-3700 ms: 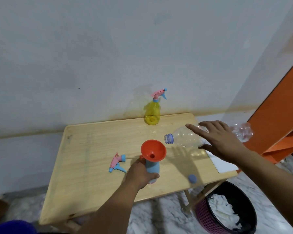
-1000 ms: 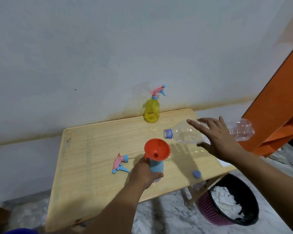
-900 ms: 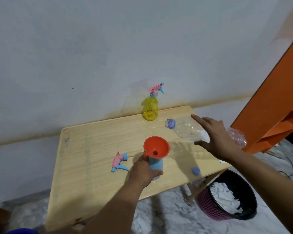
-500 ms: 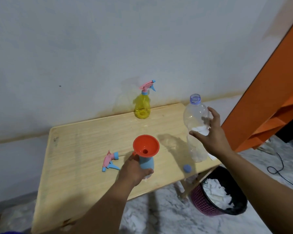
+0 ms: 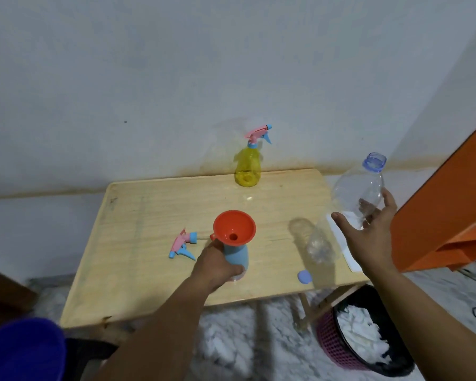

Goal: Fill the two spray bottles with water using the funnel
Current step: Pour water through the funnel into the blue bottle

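A: Why does the left hand (image 5: pixel 217 266) wrap round the blue bottle (image 5: pixel 236 257)?

B: To steady it. The funnel (image 5: pixel 234 228) sits in its neck, top-heavy, near the middle of the table (image 5: pixel 138 215). Its trigger head (image 5: pixel 182 244) lies just left, unscrewed so the neck is free.

A: And the right hand (image 5: pixel 368 237)?

B: It holds the clear bottle (image 5: pixel 355 196) upright at the table's right edge, thumb in front, fingers curled behind. Mouth up, cap (image 5: pixel 304 277) off on the near edge, so nothing spills between pours. It looks almost empty.

A: The yellow bottle (image 5: pixel 248 167)?

B: Far side, by the wall, head screwed on. I judge it finished or waiting; I cannot tell its level.

A: The bin (image 5: pixel 338 350)?

B: On the floor, right of the table.
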